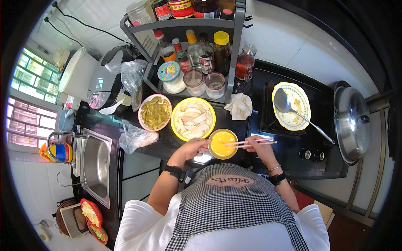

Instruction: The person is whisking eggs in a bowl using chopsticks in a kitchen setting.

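My left hand (194,148) grips the rim of a round metal bowl (236,152) at its left side. Yellow liquid that looks like beaten egg (221,139) fills the lower part of the bowl. In my right hand (258,148) is a pair of pinkish chopsticks (248,143), their tips in the liquid. Just beyond the bowl sits a yellow-rimmed plate (172,123) of pale sliced food (192,120). To its left, a pink-rimmed dish (139,121) holds greenish-brown strips (155,113).
A seasoning rack (230,53) with bottles and jars stands behind the plates. A crumpled tissue (239,106) lies near it. On the right are a patterned dish (301,103) with a metal spatula (284,102) and a lidded wok (355,120). The sink (100,157) is at left, with a plastic bag (133,138) nearby.
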Demonstrator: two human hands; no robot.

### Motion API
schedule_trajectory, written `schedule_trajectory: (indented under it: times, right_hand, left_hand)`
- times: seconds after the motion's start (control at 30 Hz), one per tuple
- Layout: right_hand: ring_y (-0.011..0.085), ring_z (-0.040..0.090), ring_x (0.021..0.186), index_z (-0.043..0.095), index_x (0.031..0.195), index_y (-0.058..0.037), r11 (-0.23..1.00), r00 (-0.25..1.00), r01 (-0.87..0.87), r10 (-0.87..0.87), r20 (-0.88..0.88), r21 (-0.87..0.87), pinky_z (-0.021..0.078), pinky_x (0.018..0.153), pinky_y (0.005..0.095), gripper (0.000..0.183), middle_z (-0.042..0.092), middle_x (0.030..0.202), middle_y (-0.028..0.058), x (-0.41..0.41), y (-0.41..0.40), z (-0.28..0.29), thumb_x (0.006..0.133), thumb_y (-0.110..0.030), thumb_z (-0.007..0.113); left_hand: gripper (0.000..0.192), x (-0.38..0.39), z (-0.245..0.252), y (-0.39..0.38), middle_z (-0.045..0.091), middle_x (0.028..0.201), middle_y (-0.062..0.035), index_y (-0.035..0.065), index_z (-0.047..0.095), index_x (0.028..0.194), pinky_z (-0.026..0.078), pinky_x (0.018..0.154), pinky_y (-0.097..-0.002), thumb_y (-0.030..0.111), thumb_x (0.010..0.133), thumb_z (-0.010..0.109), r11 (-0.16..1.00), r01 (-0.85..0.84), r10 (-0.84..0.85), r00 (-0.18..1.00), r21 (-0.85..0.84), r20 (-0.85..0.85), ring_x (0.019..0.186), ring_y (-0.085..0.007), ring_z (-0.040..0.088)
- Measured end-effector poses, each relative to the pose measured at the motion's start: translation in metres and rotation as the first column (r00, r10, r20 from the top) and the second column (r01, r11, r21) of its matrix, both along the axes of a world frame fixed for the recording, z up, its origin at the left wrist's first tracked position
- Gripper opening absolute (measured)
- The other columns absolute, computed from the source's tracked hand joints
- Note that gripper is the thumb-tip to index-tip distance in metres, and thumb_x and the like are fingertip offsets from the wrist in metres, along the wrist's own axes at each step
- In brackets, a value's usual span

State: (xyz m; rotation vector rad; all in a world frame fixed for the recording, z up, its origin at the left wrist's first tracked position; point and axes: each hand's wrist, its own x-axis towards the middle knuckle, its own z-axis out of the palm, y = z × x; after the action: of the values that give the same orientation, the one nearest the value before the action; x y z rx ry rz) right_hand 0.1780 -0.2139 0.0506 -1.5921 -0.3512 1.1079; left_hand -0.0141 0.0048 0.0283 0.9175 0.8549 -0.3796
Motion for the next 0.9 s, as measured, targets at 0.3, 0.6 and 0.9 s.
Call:
schedule_trajectory:
  times: [0.3,0.6,0.9]
  right_hand:
    - [0.0152,0.064,0.077,0.059,0.099,0.0007,0.959,0.968,0.249,-0.247,-0.031,0.137,0.0530,0.068,0.0231,0.025,0.064,0.088,0.0091,0.001,0.001,0.001,0.090,-0.022,0.053]
    - [0.0149,0.065,0.071,0.062,0.092,0.0010,0.999,0.991,0.045,-0.047,-0.128,-0.018,0.0532,0.061,0.0225,0.025,0.065,0.082,0.0091,-0.002,0.000,0.004,0.089,-0.023,0.055]
    - [0.0146,0.064,0.075,0.061,0.094,0.0007,0.954,0.969,0.226,-0.242,0.058,0.198,0.0531,0.067,0.0242,0.023,0.065,0.084,0.0095,-0.002,0.000,0.002,0.090,-0.020,0.052]
  left_hand:
    - [0.028,-0.002,-0.004,0.001,0.060,0.086,0.0029,0.0129,0.057,0.096,0.038,0.070,-0.0276,0.037,0.083,0.060,1.000,-0.003,0.003,1.000,-0.005,-0.002,0.080,-0.0078,0.055]
    - [0.027,-0.002,-0.005,0.001,0.060,0.087,0.0024,0.0126,0.057,0.096,0.038,0.071,-0.0282,0.036,0.083,0.061,1.000,-0.005,0.005,1.000,-0.002,-0.006,0.081,-0.0083,0.054]
    - [0.026,-0.002,-0.004,0.001,0.060,0.086,0.0023,0.0125,0.058,0.095,0.039,0.070,-0.0276,0.035,0.083,0.061,1.000,-0.011,0.011,1.000,0.006,-0.019,0.080,-0.0082,0.054]
